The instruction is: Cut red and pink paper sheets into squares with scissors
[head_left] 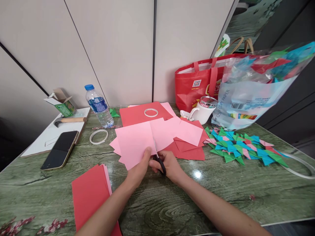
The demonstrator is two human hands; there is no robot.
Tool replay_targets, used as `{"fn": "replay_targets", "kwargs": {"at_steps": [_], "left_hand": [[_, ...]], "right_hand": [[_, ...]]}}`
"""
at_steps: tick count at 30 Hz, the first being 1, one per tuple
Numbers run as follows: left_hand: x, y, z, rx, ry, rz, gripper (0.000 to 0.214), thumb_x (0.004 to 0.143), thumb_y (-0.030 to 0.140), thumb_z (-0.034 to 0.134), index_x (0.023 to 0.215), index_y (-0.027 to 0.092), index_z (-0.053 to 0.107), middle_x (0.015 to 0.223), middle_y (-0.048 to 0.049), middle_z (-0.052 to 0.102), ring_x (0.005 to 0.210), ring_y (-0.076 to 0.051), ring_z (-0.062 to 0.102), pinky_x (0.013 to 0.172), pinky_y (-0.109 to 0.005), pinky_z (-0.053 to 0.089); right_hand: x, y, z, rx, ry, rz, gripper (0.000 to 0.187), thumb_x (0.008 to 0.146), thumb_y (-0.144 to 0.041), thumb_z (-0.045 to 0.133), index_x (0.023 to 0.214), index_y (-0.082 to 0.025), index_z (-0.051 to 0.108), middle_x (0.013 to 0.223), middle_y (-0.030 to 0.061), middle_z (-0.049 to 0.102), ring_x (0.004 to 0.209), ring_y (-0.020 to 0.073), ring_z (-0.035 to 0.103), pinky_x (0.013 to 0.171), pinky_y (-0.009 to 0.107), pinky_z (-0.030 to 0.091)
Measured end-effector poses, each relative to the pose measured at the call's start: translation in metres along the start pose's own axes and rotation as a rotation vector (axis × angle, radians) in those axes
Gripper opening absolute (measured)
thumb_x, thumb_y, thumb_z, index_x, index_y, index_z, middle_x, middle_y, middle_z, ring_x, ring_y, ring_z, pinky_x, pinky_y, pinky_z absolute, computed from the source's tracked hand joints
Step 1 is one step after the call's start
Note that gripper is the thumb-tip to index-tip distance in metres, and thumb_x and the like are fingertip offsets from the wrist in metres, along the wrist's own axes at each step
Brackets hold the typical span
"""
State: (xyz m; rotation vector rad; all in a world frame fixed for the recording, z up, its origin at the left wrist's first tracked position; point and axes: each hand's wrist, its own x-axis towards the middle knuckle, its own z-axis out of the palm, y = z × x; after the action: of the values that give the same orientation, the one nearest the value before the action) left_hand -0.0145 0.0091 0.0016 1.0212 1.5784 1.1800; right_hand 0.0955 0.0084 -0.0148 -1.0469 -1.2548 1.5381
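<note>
My left hand [139,167] pinches the near edge of a pink paper sheet [134,139], thumb on top. In my right hand [171,165] is a pair of scissors with black handles [161,165]. Their blades [155,144] lie along a line running up the pink sheet, close to my left thumb. More pink pieces [189,131] lie to the right, over several red paper pieces [189,150]. Behind the pink sheet is a larger red sheet [137,113] with a white tape roll [151,112] on it. Fingers under the paper are hidden.
Left: a red paper stack [90,196], phone [60,149], wooden-handled tool [71,120], small box [64,106], water bottle [99,106] and second tape roll [98,136]. Right: a white mug [203,113], red bag [187,87], plastic paper bag [236,108] and folded coloured paper pieces [242,146].
</note>
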Motion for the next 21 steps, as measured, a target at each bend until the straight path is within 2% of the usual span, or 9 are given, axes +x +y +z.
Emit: {"fn": "replay_targets", "kwargs": {"at_steps": [4,10,16,21], "left_hand": [[0.001,-0.006,0.001,0.007,0.000,0.027,0.032,0.065,0.041,0.058,0.087,0.017,0.058,0.094,-0.0083,0.061,0.089,-0.021,0.055,0.085,-0.033,0.039],[0.003,-0.014,0.001,-0.045,-0.048,0.079,0.027,0.066,0.043,0.057,0.074,0.017,0.059,0.083,-0.0077,0.062,0.087,-0.021,0.055,0.082,-0.031,0.042],[0.005,-0.018,0.001,-0.071,-0.074,0.073,0.028,0.065,0.046,0.056,0.065,0.018,0.058,0.076,-0.0064,0.062,0.085,-0.021,0.056,0.080,-0.030,0.042],[0.006,-0.018,0.002,-0.081,-0.042,0.073,0.029,0.065,0.044,0.057,0.073,0.017,0.060,0.082,-0.0072,0.063,0.087,-0.020,0.055,0.083,-0.030,0.040]], "right_hand": [[0.000,-0.003,-0.001,-0.001,-0.014,-0.036,0.027,0.057,-0.036,0.069,0.056,-0.014,0.053,0.045,-0.0037,0.049,0.042,0.0076,0.041,0.041,0.020,0.032],[0.001,-0.004,-0.004,-0.015,-0.001,-0.026,0.028,0.054,-0.037,0.071,0.056,-0.014,0.053,0.046,-0.0039,0.048,0.044,0.0078,0.040,0.042,0.020,0.032],[0.001,-0.005,-0.004,-0.023,0.001,-0.028,0.032,0.054,-0.041,0.070,0.053,-0.015,0.051,0.046,-0.0033,0.048,0.043,0.0081,0.040,0.042,0.021,0.033],[0.001,-0.005,-0.003,-0.015,0.004,-0.029,0.033,0.054,-0.043,0.069,0.052,-0.015,0.050,0.044,-0.0039,0.046,0.041,0.0077,0.039,0.040,0.021,0.033]]}}
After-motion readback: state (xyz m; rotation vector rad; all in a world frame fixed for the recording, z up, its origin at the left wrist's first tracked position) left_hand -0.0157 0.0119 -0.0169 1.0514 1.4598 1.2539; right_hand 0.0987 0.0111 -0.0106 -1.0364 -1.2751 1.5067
